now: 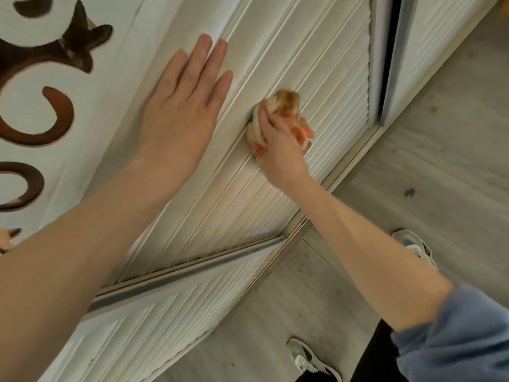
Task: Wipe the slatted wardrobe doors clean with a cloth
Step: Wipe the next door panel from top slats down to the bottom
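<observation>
A white slatted wardrobe door fills the middle of the tilted head view. My right hand is shut on a bunched cream and orange cloth and presses it against the slats near the door's vertical frame strip. My left hand lies flat on the door's frame to the left of the cloth, fingers spread, holding nothing. A second slatted door sits nearer to me, overlapping the first.
A third door stands beyond a dark gap. Brown cat-shaped decorations mark the white panel at left. Grey wood-look floor lies at right, with the door track along it and my two sneakers.
</observation>
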